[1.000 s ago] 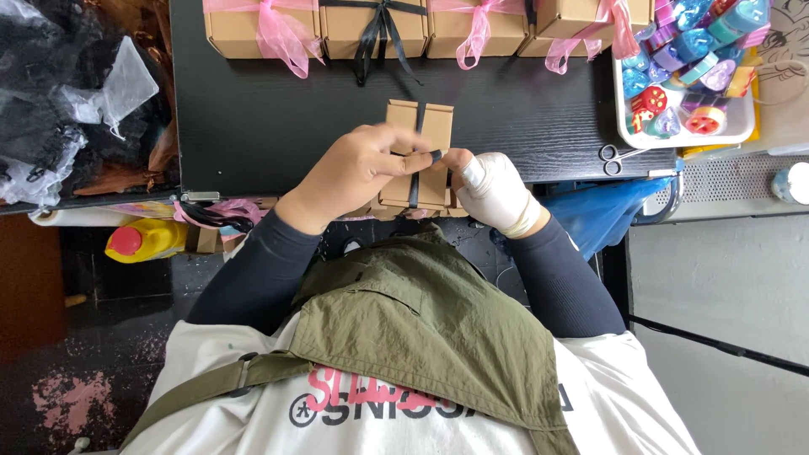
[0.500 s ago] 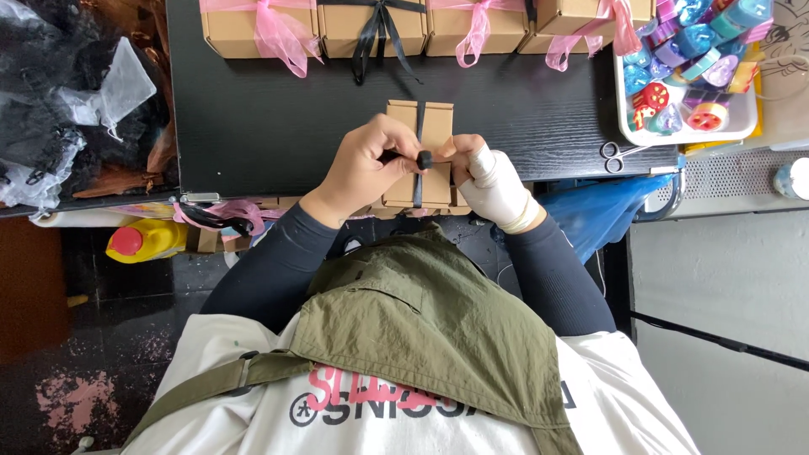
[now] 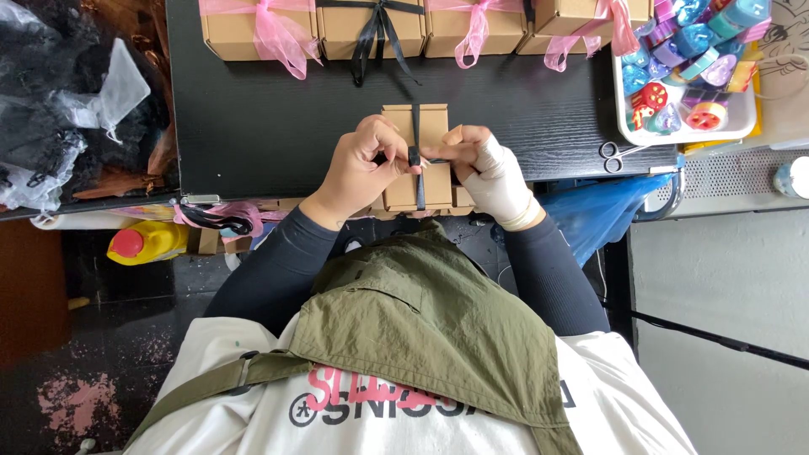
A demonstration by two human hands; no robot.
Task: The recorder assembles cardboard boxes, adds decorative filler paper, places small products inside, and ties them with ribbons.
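Note:
A small brown cardboard box [image 3: 431, 126] lies on the black table [image 3: 253, 126] near its front edge. A black ribbon [image 3: 416, 160] runs lengthwise over the box's lid. My left hand [image 3: 358, 164] and my right hand [image 3: 484, 164], which wears a white wrap, meet over the middle of the box. Both pinch the black ribbon between thumb and fingers at the crossing point. The near half of the box is partly hidden by my hands.
A row of brown boxes tied with pink bows [image 3: 270, 29] and a black bow [image 3: 375, 25] lines the far edge. A white tray [image 3: 750, 125] of colourful small items stands at the right, with scissors [image 3: 613, 154] beside it. Black mesh bags [image 3: 67, 109] lie left; a yellow bottle [image 3: 147, 242] sits below.
My hands have shifted slightly on the box, and the ribbon's short upright piece between my fingers now stands clearer at the middle of the lid.

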